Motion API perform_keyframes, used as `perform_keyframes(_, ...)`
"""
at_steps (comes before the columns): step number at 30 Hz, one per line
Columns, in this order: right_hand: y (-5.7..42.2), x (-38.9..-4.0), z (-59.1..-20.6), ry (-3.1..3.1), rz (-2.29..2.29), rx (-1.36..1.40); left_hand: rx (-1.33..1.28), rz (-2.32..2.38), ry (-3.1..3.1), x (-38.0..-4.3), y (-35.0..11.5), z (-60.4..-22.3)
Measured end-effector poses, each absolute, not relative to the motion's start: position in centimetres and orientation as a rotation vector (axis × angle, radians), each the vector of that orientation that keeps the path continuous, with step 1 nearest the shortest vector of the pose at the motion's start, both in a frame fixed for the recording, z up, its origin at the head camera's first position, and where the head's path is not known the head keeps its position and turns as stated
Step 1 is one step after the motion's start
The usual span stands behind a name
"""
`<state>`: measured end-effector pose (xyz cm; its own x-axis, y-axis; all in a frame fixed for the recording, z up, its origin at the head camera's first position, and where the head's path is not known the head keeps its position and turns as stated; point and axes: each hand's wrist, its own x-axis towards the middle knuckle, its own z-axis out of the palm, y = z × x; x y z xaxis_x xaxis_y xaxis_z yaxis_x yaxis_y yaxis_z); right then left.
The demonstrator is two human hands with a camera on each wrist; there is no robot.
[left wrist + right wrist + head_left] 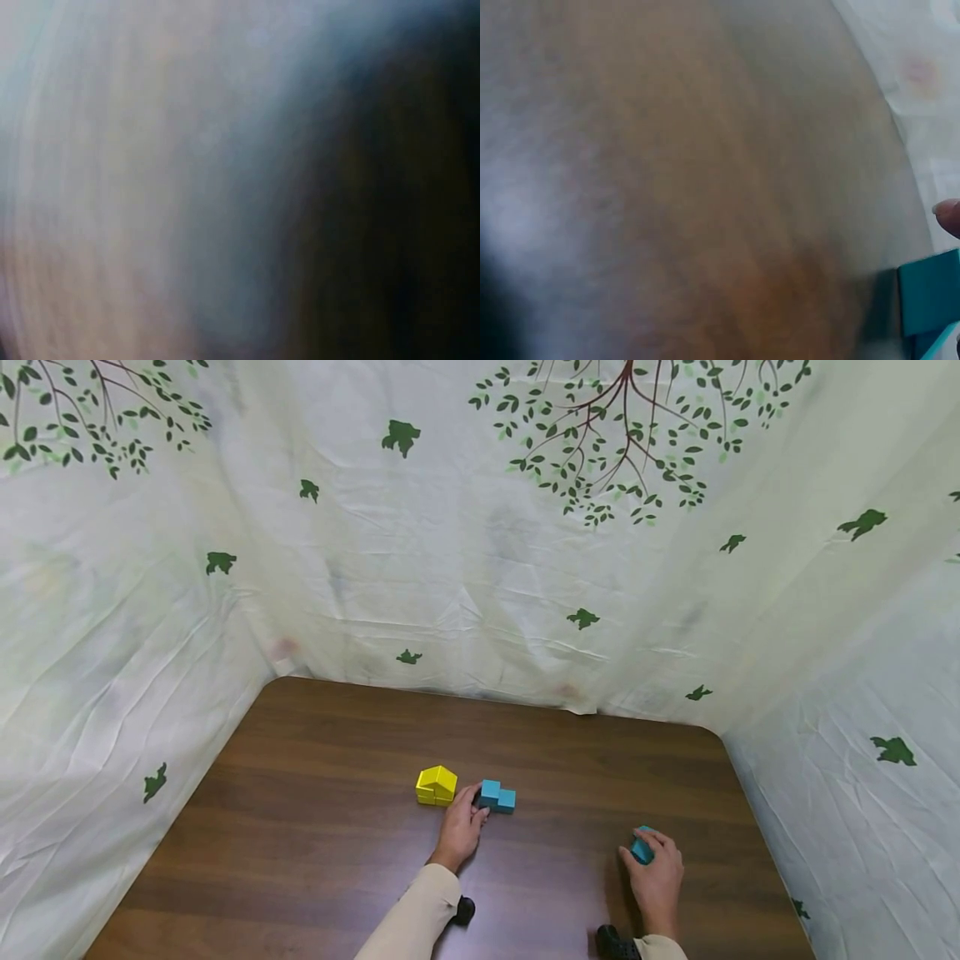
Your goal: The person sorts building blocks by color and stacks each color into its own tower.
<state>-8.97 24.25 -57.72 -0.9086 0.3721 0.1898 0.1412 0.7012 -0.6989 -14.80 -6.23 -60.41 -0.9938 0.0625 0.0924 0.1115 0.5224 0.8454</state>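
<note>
Near the middle of the table, a stepped group of blue blocks (498, 797) has a taller left part and a lower right part. My left hand (459, 828) is at its left end, with the thumb in front and the fingers behind, pinching it. To the right, my right hand (657, 875) holds another blue block (642, 849) between thumb and fingers. That teal-looking block (928, 294) is cut off at the right edge of the right wrist view, a fingertip (949, 217) above it. The left wrist view is too blurred to show the hand's work.
Just left of my left hand stands a yellow group of blocks (436, 786) with a peaked top. The brown wooden table (300, 827) has rounded far corners. White cloth (450, 568) printed with leaves and branches hangs behind it and along both sides.
</note>
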Motion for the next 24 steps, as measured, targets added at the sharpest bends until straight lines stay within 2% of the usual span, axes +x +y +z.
perform_keyframes(24, 24.4, -7.4, -59.4, -2.562, 1.075, -0.526, -0.16, -1.472, -2.682, -14.8, -6.2, -60.4)
